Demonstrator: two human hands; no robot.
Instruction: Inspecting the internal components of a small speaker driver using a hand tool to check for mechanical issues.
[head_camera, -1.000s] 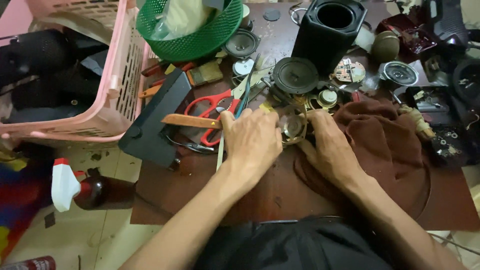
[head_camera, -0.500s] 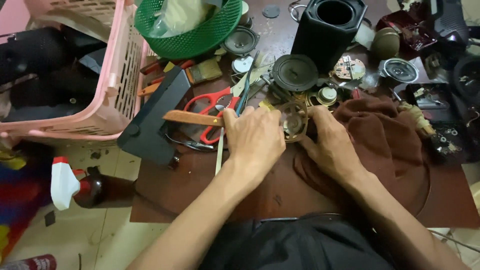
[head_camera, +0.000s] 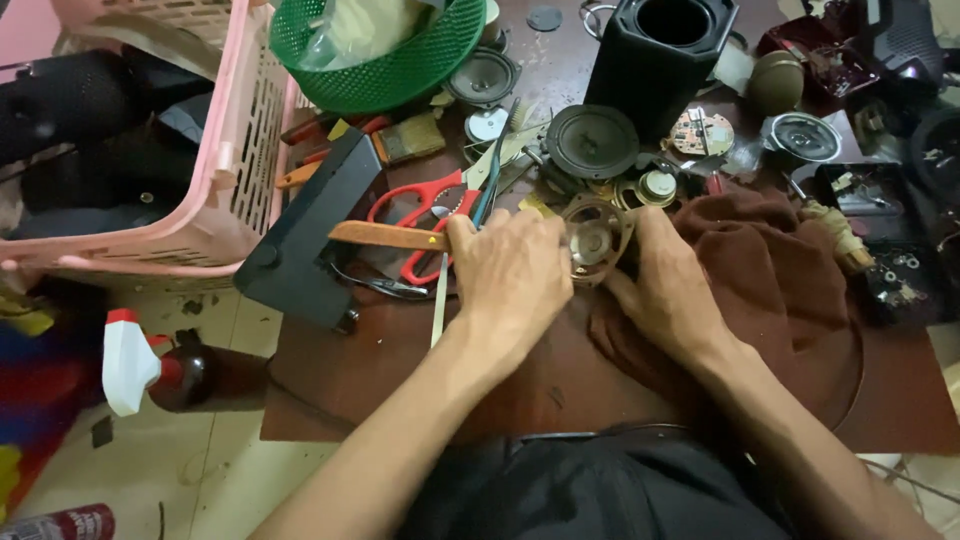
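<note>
Brass-coloured metal is showing between both hands: a small round speaker frame (head_camera: 592, 240) is sitting on the table (head_camera: 400, 350), at the edge of a brown cloth (head_camera: 790, 290). Left hand (head_camera: 515, 270) is curling its grip around the frame's left rim, right hand (head_camera: 672, 285) is pinching the right rim. Red scissors (head_camera: 425, 215) are lying just left of the left hand, beside a wooden-handled tool (head_camera: 385, 236).

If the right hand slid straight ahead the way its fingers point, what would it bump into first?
Probably the small round gold part just beyond the speaker frame that the right hand already touches. The black speaker cone lies further on. Depth is hard to judge.
</note>
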